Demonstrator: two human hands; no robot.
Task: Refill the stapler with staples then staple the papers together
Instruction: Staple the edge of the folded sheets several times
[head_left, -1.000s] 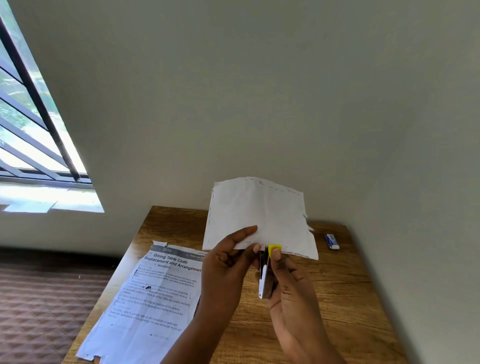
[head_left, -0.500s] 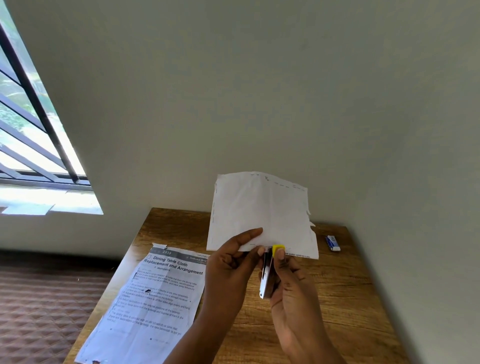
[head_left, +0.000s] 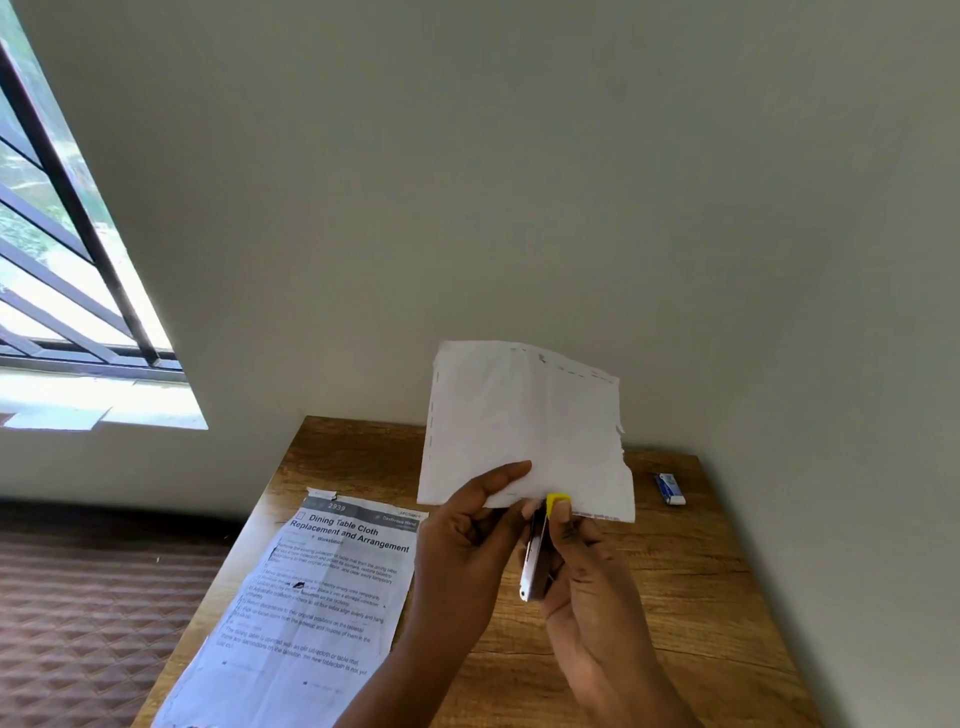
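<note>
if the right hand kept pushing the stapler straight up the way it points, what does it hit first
The held white paper: the right hand aims the stapler upward, its yellow tip already at the paper's lower edge. Beyond that probably the wall, though depth is unclear.

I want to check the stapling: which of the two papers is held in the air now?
The blank white paper, held up by the left hand with the stapler at its lower edge. The printed sheet lies flat on the table.
</note>
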